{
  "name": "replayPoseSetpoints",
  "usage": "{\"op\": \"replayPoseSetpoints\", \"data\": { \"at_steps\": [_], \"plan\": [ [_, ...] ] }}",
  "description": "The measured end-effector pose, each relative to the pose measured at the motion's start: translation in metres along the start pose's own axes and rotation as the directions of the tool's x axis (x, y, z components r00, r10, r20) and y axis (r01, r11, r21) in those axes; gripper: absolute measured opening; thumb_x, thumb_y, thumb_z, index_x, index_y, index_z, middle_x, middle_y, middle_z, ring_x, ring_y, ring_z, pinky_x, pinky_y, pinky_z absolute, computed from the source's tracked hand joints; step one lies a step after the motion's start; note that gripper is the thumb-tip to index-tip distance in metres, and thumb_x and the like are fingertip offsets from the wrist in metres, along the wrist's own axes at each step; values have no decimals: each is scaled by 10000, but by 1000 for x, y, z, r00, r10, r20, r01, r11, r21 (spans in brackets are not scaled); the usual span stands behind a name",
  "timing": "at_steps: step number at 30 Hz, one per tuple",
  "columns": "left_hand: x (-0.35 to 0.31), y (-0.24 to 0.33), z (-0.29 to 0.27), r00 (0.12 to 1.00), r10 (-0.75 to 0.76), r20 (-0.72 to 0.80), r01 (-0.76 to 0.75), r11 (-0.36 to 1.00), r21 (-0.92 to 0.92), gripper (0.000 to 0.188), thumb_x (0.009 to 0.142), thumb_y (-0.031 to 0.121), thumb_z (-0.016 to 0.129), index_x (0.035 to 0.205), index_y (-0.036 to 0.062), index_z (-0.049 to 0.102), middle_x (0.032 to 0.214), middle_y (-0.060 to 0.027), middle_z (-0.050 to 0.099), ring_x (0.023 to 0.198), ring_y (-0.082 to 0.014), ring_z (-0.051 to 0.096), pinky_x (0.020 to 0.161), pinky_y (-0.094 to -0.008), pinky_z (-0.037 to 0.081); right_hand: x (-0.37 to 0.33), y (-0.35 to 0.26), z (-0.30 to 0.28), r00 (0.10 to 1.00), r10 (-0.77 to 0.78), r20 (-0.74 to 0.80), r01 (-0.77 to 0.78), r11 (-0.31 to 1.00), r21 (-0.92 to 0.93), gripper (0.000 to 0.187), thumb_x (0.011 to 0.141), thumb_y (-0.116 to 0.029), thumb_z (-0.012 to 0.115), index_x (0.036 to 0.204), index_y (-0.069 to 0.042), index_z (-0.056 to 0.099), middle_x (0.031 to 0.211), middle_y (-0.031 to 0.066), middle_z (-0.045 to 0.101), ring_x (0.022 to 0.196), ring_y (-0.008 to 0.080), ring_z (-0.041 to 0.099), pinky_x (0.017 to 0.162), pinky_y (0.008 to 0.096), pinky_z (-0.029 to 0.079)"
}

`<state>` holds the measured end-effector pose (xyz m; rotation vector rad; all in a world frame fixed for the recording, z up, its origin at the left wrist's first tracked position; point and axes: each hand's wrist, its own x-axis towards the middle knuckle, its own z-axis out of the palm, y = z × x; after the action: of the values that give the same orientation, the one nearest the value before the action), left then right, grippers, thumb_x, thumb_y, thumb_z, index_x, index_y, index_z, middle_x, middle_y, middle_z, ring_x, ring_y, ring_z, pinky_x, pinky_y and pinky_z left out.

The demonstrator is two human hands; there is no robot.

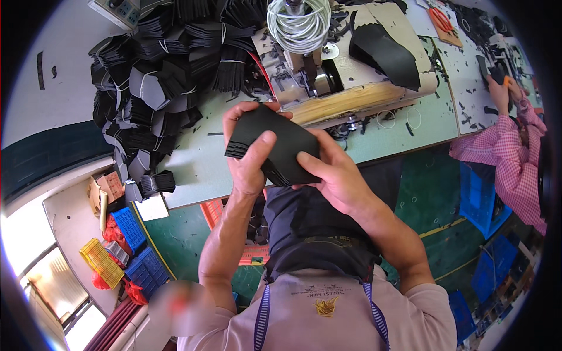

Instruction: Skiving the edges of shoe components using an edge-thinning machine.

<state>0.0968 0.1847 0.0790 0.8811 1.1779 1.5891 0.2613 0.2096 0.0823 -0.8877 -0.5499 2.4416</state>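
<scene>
A flat, black, thin-layered stack [287, 146] is grasped by fingers of left hand [248, 167] and right hand [339, 178], presumably for alignment.

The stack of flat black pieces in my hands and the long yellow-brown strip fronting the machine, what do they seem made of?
Stack of flat black pieces: perhaps leather or synthetic sheet, matte and smooth, with thin, even layered edges. Long yellow-brown strip: probably wood, slightly shiny, judging by its lengthwise streaks.
</scene>
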Motion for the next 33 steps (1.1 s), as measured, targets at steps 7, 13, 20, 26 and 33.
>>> {"op": "replayPoseSetpoints", "data": {
  "at_steps": [7, 13, 20, 26, 33],
  "plan": [
    [47, 31, -23, 799, -541, 262, 575, 815, -72, 548, 911, 136, 655, 1398, -42, 478, 1288, -182, 606, 1089, -211, 643, 954, -312, 510, -4, -8, -19, 976, -191, -100, 169, 966, -196, 364, 969, -59, 617, 1302, -34, 472, 1202, 82, 587, 1072, 142, 588, 938, 309, 501],
    [76, 29, -14, 757, -650, 62, 497, 635, 592, 421, 898, 202, 722, 1212, -68, 643, 1031, -101, 718, 877, -137, 671, 805, -256, 524, 0, -4, -23, 970, -164, -177, 151, 985, -82, 366, 951, -39, 634, 1292, -6, 506, 1189, 83, 612, 1077, 132, 582, 978, 296, 461],
    [92, 18, -2, 840, -541, -46, 267, 338, 902, 417, 823, 342, 784, 1032, -15, 737, 846, -76, 726, 751, -100, 646, 709, -260, 498, 8, -1, -32, 961, -145, -234, 166, 983, 73, 309, 1006, -109, 564, 1295, -6, 523, 1142, 78, 644, 1037, 141, 632, 929, 300, 508],
    [105, 17, 11, 830, -556, -37, 248, 311, 917, 405, 827, 350, 768, 1018, -6, 749, 834, -87, 721, 762, -121, 651, 730, -281, 499, 3, -10, -25, 947, -162, -277, 203, 971, 127, 311, 1027, -103, 508, 1323, -8, 503, 1172, 93, 638, 1048, 153, 635, 921, 298, 512],
    [100, 17, -14, 784, -609, 117, 326, 565, 758, 426, 828, 276, 763, 1125, -26, 710, 896, -67, 718, 763, -152, 639, 739, -292, 500, 4, 0, -27, 915, -276, -293, 330, 932, 152, 347, 999, -43, 554, 1335, -19, 475, 1270, 92, 599, 1156, 163, 594, 990, 327, 498]
  ]
}}
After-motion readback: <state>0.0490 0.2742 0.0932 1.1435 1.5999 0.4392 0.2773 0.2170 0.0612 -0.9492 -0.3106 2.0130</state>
